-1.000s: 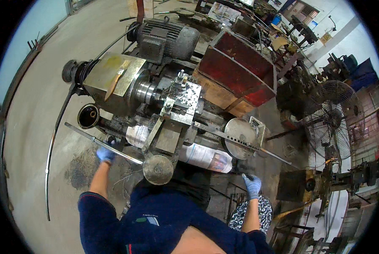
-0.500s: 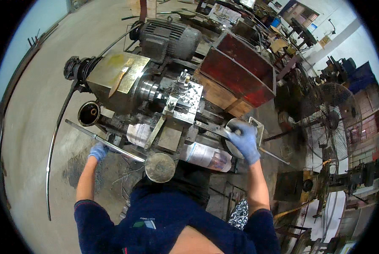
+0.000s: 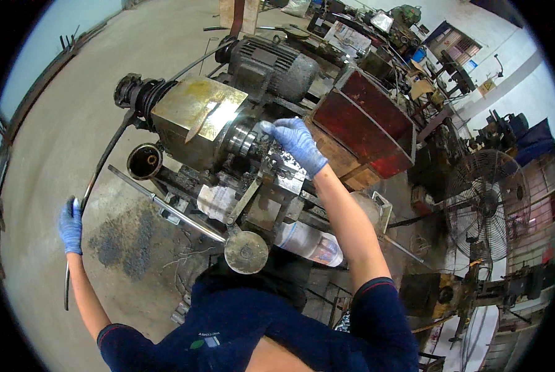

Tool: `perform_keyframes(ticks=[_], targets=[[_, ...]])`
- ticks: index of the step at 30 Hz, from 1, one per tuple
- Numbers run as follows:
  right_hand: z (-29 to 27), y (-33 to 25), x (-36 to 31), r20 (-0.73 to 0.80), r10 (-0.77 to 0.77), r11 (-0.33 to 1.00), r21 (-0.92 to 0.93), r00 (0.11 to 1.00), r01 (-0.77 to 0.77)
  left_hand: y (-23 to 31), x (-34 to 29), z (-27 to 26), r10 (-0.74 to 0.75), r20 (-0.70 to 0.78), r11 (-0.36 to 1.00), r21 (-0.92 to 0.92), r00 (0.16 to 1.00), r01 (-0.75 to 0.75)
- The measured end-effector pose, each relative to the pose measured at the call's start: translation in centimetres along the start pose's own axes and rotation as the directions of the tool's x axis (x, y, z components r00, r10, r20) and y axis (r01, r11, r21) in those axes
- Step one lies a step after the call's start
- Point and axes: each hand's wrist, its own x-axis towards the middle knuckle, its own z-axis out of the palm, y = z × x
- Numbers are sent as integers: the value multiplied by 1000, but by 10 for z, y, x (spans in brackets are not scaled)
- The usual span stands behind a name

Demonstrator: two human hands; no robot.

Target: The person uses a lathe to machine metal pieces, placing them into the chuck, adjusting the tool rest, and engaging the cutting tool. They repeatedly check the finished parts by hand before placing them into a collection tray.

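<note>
My left hand (image 3: 70,228), in a blue glove, is out at the far left with its fingers closed round a long dark lever rod (image 3: 101,155). The rod runs down from the belt-wound end of the machine's headstock (image 3: 184,118). My right hand (image 3: 297,144), gloved too, hangs over the metal slide (image 3: 290,180), beside the shiny spindle chuck (image 3: 243,141). Its fingers are drawn together near the chuck; whatever they may hold is too small to make out. Dark metal chips lie about the slide.
A grey motor (image 3: 274,68) sits behind the headstock, and a red metal box (image 3: 367,118) stands to its right. Nearer me are a round metal disc (image 3: 246,252), a slanted steel bar (image 3: 178,214) and a plastic bottle (image 3: 308,242). A caged fan (image 3: 487,201) is at the right.
My right hand has left the handle area at the right and moved up and left to the chuck. My left hand has gone from beside the slanted bar outward to the long rod.
</note>
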Motion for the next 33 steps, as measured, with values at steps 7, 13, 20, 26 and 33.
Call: perform_keyframes(ticks=[7, 13, 20, 26, 33], targets=[[27, -8, -9, 198, -43, 615, -767, 979, 182, 35, 1, 7, -172, 35, 933, 326, 985, 151], [54, -1, 0, 206, -50, 445, -871, 977, 207, 62, -19, 8, -183, 124, 969, 188, 975, 158], [52, 23, 5, 179, -148, 565, -792, 973, 232, 150, -78, -3, -202, 117, 974, 124, 972, 188], [48, 10, -12, 118, -161, 576, -795, 980, 191, 113, -66, 12, -132, 154, 989, 85, 979, 119], [33, -5, -52, -61, -326, 720, -662, 943, 206, 169, -48, -14, 331, 9, 932, 152, 944, -328]])
